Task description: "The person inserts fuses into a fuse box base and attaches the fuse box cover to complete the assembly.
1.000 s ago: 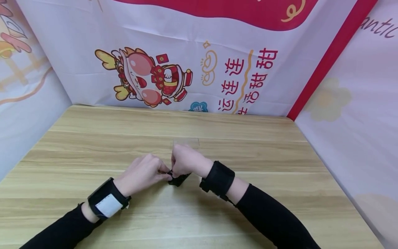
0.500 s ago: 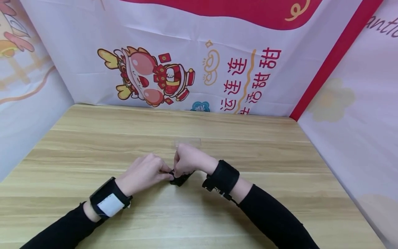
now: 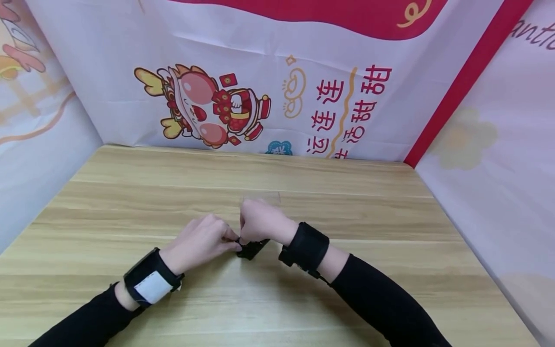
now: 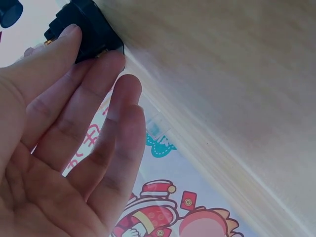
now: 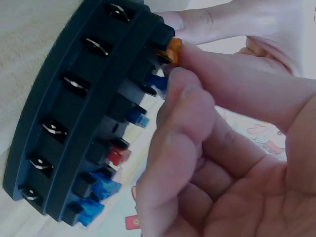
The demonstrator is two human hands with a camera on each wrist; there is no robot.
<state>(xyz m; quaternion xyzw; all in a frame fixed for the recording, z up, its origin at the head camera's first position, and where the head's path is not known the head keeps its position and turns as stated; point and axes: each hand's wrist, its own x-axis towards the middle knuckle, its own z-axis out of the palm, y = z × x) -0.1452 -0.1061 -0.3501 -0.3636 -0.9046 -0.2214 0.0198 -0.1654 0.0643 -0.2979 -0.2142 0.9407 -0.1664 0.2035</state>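
Note:
A black fuse block (image 3: 252, 250) stands on the wooden table between the hands. In the right wrist view its curved body (image 3: 248, 253) shows a row of metal terminals (image 5: 52, 129) and several blade fuses in slots: an orange fuse (image 5: 173, 50) near the top, a red fuse (image 5: 117, 156) and several blue ones, such as the blue fuse (image 5: 104, 186). My left hand (image 3: 204, 241) holds the block's near end between thumb and fingers, other fingers loosely extended. My right hand (image 3: 265, 222) pinches the orange fuse at its slot, fingers curled in; its fingertips partly hide the blue fuse beside it.
Just beyond the right hand lies a clear plastic cover (image 3: 270, 196) on the wooden table (image 3: 347, 207). A printed cloth (image 3: 243, 43) hangs behind the table, with more cloth along both sides. Each wrist wears a black strap (image 3: 305, 248).
Both hands stay at the fuse block. The right hand and wrist shift slightly right and then back left; the left hand keeps its hold nearly still.

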